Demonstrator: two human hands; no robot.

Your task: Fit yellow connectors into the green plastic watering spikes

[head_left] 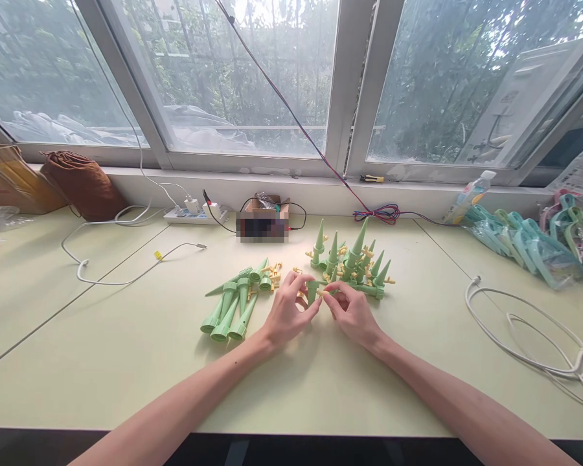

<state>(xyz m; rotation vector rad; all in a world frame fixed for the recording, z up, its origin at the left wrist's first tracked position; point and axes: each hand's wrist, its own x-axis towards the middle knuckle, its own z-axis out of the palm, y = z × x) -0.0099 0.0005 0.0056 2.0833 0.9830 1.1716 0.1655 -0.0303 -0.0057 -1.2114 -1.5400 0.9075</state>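
Note:
Between thumb and fingers, my left hand (291,304) grips a green plastic watering spike (313,291). My right hand (352,309) pinches a small yellow valve (320,293) against the side of that spike; how far it is inserted cannot be seen. Left of my hands lies a group of loose green spikes (229,304), most with their wide ends toward me. Several small yellow valves (274,274) are heaped beside them. Behind my right hand, green spikes with yellow valves attached (354,252) stand or lie close together, some partly hidden by the hand.
A power strip (197,213) and a small cardboard box (274,206) sit along the back. White cables (126,283) curve across the left, with a coiled cable (529,369) at right. Bagged teal clips (519,243) and a bottle (470,194) are at the back right.

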